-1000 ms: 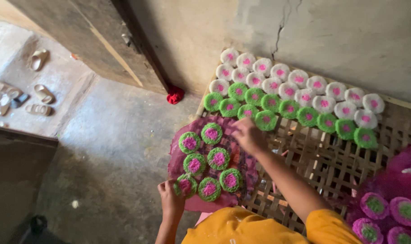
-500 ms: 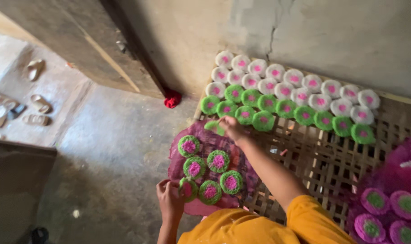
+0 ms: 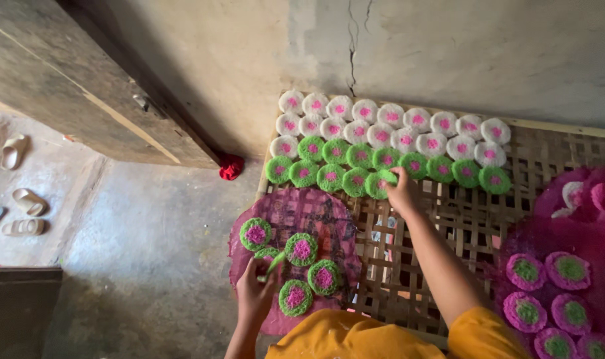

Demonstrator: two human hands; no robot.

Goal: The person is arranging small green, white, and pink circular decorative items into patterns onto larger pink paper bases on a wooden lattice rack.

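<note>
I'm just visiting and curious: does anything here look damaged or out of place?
The wall has a dark crack running down toward the rack. A crumpled red cloth lies alone on the floor by the wall. The round cakes sit in tidy rows.

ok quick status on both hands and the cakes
Right hand setting green cake into row on woven rack. Left hand on cake on round tray. Nothing blocking.

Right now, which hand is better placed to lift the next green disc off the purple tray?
Probably the left hand: its fingers already touch a green disc on the purple tray. The right hand is stretched far forward, setting another disc into the green row on the bamboo rack.
</note>
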